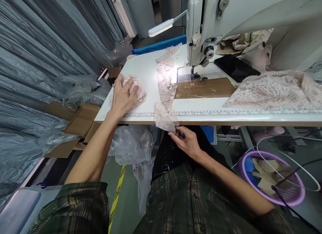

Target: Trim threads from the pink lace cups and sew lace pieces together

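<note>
My left hand [123, 94] lies with fingers spread over a bunched piece of pale pink lace [141, 94], near the left end of the white sewing table [151, 62]. A long, twisted lace strip [164, 81] runs from the back of the table to its front edge and hangs slightly over it. At that hanging end, my right hand [186, 141] is closed, thumb and fingertips pinching the strip's corner. Something small and blue shows between the right fingers; its kind is mostly hidden. The sewing machine's needle [192, 73] stands right of the strip.
A white sewing machine [196, 29] with a lamp [161, 28] rises at the back. Brown tape [208, 88] covers the table beside the needle. More lace [279, 89] and black cloth [235, 67] lie right. Below are a purple basket [299, 193], cardboard [82, 121] and plastic bags [132, 145].
</note>
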